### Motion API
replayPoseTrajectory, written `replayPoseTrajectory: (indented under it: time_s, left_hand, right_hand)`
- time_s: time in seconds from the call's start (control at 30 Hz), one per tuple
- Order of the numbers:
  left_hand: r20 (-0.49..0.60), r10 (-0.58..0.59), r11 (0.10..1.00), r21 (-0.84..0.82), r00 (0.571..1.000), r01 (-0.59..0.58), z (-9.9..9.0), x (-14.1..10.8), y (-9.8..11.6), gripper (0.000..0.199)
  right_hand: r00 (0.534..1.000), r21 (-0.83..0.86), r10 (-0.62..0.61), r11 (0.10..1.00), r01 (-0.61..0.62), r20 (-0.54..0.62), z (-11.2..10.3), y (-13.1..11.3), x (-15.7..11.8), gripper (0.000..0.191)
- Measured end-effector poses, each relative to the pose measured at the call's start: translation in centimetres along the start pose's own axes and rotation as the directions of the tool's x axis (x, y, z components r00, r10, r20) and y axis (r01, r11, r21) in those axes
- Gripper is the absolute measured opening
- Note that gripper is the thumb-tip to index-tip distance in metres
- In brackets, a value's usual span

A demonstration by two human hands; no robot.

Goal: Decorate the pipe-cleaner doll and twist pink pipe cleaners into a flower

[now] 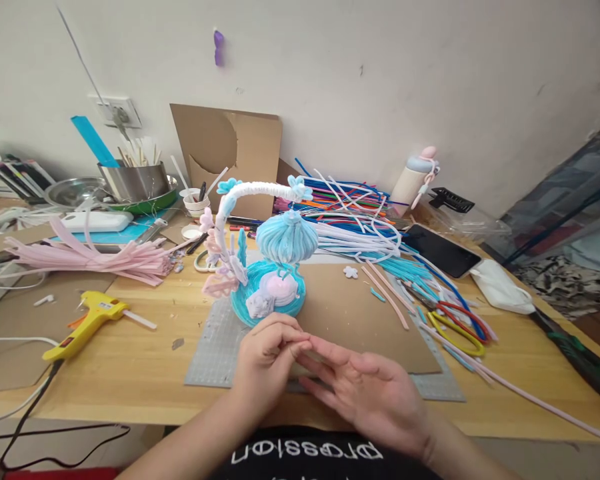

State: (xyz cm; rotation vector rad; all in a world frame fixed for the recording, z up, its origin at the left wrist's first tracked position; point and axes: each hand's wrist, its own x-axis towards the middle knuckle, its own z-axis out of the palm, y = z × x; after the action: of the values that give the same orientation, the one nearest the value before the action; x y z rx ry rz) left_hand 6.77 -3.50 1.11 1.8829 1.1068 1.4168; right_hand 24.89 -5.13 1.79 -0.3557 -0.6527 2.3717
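Note:
My left hand (270, 357) is closed in a pinch, its thumb and finger at the tip of my right index finger. Anything between them is too small or hidden to make out. My right hand (375, 393) lies palm up with its fingers stretched out and apart. Just beyond the hands stands a pipe-cleaner lamp: a round turquoise base (240, 297), a white arch (260, 190) with small flowers, and a hanging pleated blue shade (287, 237). On its base sits a pink and lilac fuzzy figure (280, 290). Cardboard (380, 327) on a grey cutting mat (213, 360) lies beneath.
A yellow glue gun (87, 323) and a bundle of pink pipe cleaners (100, 257) lie left. Scissors (457, 327), a black phone (443, 250) and loose coloured pipe cleaners (350, 233) are at right. A small white flower (351, 272) rests on the cardboard. A bottle (413, 180) stands behind.

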Motion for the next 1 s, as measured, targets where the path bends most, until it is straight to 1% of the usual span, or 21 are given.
replayPoseTrajectory:
  time_s: [0.1, 0.17, 0.23, 0.3, 0.37, 0.43, 0.5, 0.73, 0.87, 1.0]
  left_hand:
    - [0.005, -0.121, 0.992, -0.045, 0.993, 0.121, 0.0, 0.1, 0.2, 0.012]
    - [0.023, -0.218, 0.973, -0.066, 0.976, 0.219, 0.0, 0.2, 0.3, 0.014]
    - [0.047, -0.309, 0.946, -0.087, 0.95, 0.312, 0.1, 0.1, 0.3, 0.017]
    - [0.058, -0.381, 0.916, -0.113, 0.923, 0.385, 0.2, 0.0, 0.1, 0.018]
    - [0.055, -0.426, 0.892, -0.137, 0.903, 0.43, 0.3, -0.2, -0.2, 0.018]
    - [0.057, -0.449, 0.879, -0.151, 0.892, 0.452, 0.4, -0.4, -0.5, 0.018]
    - [0.061, -0.45, 0.877, -0.155, 0.891, 0.454, 0.4, -0.5, -0.7, 0.019]
    - [0.054, -0.437, 0.882, -0.169, 0.898, 0.439, 0.3, -0.6, -0.6, 0.018]
    - [0.022, -0.428, 0.893, -0.146, 0.903, 0.426, 0.2, -0.6, -0.5, 0.018]
    - [-0.048, -0.418, 0.905, -0.115, 0.907, 0.41, 0.0, -0.6, -0.6, 0.019]
  right_hand:
    - [0.999, -0.135, -0.051, 0.989, 0.052, 0.008, 0.1, 0.2, -0.1, 0.054]
    - [0.995, -0.226, -0.095, 0.969, 0.099, 0.027, 0.1, 0.4, -0.1, 0.051]
    - [0.992, -0.288, -0.119, 0.95, 0.125, 0.037, 0.0, 0.6, 0.0, 0.049]
    - [0.993, -0.293, -0.116, 0.949, 0.113, 0.009, -0.1, 0.7, 0.0, 0.047]
    - [0.994, -0.248, -0.096, 0.965, 0.082, -0.046, -0.3, 0.8, 0.1, 0.045]
    - [0.993, -0.194, -0.074, 0.979, 0.055, -0.093, -0.4, 0.7, 0.1, 0.044]
    - [0.992, -0.162, -0.06, 0.986, 0.041, -0.115, -0.4, 0.7, 0.1, 0.043]
    - [0.992, -0.125, -0.051, 0.992, 0.036, -0.116, -0.5, 0.7, 0.1, 0.041]
    - [0.989, -0.109, -0.065, 0.993, 0.05, -0.133, -0.6, 0.7, 0.0, 0.041]
    - [0.986, -0.089, -0.073, 0.994, 0.06, -0.151, -0.5, 0.6, 0.1, 0.042]
